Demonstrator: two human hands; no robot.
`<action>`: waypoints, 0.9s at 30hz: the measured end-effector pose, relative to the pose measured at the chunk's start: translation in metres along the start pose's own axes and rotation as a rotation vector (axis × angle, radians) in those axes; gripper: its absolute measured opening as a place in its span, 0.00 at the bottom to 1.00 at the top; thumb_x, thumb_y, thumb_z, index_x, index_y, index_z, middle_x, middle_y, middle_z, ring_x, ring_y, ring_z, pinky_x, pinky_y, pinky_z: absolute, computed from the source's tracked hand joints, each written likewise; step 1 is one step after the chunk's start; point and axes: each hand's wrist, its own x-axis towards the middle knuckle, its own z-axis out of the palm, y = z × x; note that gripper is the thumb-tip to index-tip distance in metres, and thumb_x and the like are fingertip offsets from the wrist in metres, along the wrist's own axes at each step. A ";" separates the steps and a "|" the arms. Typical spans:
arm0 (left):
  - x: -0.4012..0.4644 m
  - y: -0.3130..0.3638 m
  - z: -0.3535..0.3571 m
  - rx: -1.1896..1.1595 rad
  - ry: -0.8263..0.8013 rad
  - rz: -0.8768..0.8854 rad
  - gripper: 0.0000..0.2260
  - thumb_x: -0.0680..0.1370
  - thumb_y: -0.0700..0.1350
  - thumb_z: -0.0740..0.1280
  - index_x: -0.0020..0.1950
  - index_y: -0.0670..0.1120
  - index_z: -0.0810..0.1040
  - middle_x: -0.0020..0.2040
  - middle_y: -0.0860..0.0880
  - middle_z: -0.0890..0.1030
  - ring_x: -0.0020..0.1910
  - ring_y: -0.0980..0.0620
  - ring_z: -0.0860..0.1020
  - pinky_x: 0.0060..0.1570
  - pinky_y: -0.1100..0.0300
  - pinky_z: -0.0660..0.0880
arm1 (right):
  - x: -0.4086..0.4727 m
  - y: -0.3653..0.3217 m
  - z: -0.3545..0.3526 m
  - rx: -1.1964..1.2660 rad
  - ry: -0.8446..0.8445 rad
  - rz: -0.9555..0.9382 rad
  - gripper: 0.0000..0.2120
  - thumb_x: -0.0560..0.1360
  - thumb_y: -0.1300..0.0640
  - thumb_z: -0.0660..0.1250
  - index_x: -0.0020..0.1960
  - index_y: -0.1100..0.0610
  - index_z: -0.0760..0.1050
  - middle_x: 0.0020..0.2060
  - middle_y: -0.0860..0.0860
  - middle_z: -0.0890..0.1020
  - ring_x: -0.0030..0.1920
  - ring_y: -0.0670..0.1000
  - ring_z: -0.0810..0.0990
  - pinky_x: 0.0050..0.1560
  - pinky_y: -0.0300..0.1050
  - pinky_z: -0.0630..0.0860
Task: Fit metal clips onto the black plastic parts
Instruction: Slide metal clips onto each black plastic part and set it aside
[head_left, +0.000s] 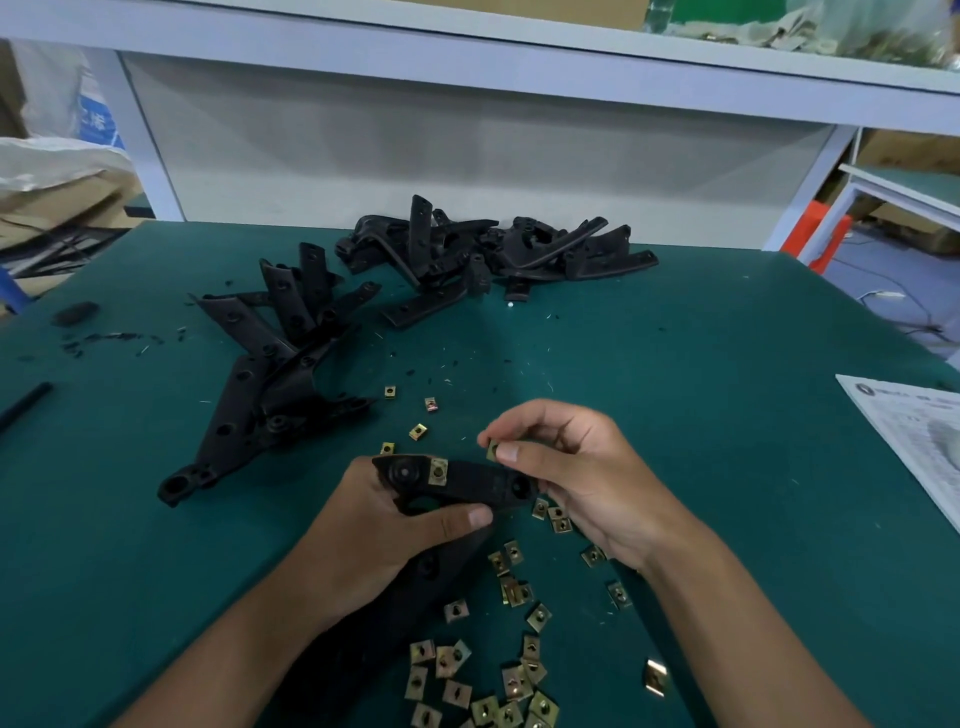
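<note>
the left hand (374, 525) grips a black plastic part (457, 486) just above the green desk (727, 415), thumb curled over its near edge. one metal clip (438, 472) already sits on that part, beside a round boss at its left end. the right hand (571, 467) pinches a second clip (492, 450) between thumb and forefinger, just above the part's top edge; whether it touches the part is unclear.

loose clips (483, 675) lie scattered on the desk between and under the two forearms, well over twenty of them, too overlapped to count exactly. four more clips (417, 431) lie apart, just beyond the held part. a few sit right under the right hand's palm, partly hidden by it.

to the left, a near pile of black parts (270, 374) fans out, roughly eight pieces, overlapping. farther back a second heap (483, 249) lies tangled near the desk's far edge; its count cannot be told. another long black piece lies under the left forearm, mostly hidden.

small black shavings (104, 340) and pale flecks dot the desk. a black oval lump (75, 313) rests at far left, with a black rod (23, 405) near the left edge. a printed sheet (914, 436) lies at the right edge. a white shelf (467, 57) runs above the back of the desk.
</note>
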 end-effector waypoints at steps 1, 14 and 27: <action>0.000 -0.001 0.000 0.016 -0.001 0.006 0.06 0.69 0.45 0.78 0.44 0.53 0.89 0.39 0.52 0.87 0.38 0.60 0.82 0.39 0.68 0.76 | 0.000 -0.001 0.000 0.007 0.000 0.002 0.08 0.68 0.52 0.76 0.47 0.46 0.85 0.48 0.48 0.87 0.51 0.48 0.83 0.56 0.54 0.73; 0.001 -0.008 -0.002 0.051 0.047 -0.036 0.21 0.63 0.61 0.80 0.44 0.46 0.86 0.41 0.39 0.84 0.38 0.49 0.81 0.41 0.53 0.78 | -0.002 -0.005 0.005 0.061 -0.033 0.041 0.07 0.72 0.60 0.72 0.44 0.48 0.86 0.48 0.51 0.87 0.49 0.47 0.84 0.50 0.43 0.79; 0.001 -0.009 -0.002 0.050 0.060 -0.012 0.17 0.65 0.61 0.79 0.45 0.49 0.87 0.42 0.43 0.86 0.40 0.49 0.84 0.43 0.54 0.81 | 0.000 -0.002 0.003 0.105 -0.022 0.032 0.07 0.72 0.61 0.72 0.44 0.50 0.86 0.49 0.53 0.87 0.48 0.47 0.85 0.45 0.37 0.79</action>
